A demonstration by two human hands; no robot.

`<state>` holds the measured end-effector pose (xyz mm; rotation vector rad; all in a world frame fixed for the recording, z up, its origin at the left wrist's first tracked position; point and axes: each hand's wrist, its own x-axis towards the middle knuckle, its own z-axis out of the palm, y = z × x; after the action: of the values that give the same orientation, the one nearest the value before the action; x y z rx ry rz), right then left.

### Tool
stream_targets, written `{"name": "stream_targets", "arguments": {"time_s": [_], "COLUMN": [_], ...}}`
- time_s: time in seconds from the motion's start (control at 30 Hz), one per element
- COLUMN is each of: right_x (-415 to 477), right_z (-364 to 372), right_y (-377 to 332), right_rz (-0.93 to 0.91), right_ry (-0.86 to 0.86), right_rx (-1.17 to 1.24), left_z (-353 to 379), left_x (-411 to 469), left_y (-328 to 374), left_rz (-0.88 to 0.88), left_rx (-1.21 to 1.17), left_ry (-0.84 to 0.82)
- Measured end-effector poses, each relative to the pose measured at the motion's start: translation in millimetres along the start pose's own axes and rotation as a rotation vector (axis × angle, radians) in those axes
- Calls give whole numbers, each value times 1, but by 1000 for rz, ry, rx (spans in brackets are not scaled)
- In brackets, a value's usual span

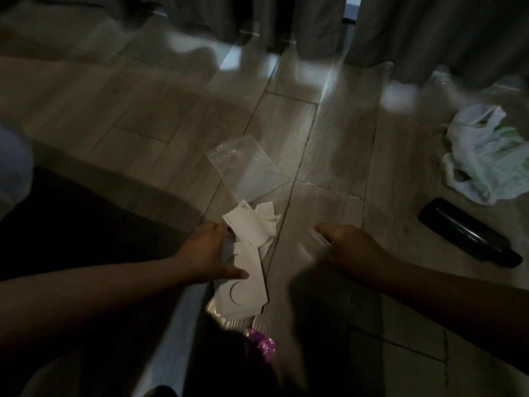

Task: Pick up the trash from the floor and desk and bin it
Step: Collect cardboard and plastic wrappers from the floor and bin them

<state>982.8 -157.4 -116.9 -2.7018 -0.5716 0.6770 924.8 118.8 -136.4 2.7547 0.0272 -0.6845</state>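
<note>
Gathering floor trash: left hand (210, 253) pinches the cards (246, 293); right hand's (352, 250) grip I cannot tell. Next, the bag (249, 167) beyond the cards.

Wood-plank floor (329, 138): clear plastic sleeve (246, 167), white carrier bag (483, 156), black bottle (469, 236).

We log a dim grey wood-look plank floor (171, 110) with pale glare patches well beyond the right hand (352, 247). Grey curtains (400, 30) hang farther still, reaching the floor. Low light, blurry.
</note>
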Motion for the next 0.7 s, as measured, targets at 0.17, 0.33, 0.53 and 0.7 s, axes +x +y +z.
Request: {"name": "stream_targets", "arguments": {"time_s": [0.17,0.33,0.53,0.7], "right_x": [4,6,2,4], "right_z": [-8,-13,-14,-14], "right_y": [0,3,2,1], "right_rz": [-26,-17,17,7], "right_ry": [117,92,94,55], "right_rx": [-59,-109,-123,-55], "left_z": [12,22,29,16], "left_x": [1,1,-7,-13], "left_y": [0,-4,-11,-14], "left_rz": [10,2,-13,196], "left_rx": [74,-146,-132,39], "left_ry": [33,25,75,235]}}
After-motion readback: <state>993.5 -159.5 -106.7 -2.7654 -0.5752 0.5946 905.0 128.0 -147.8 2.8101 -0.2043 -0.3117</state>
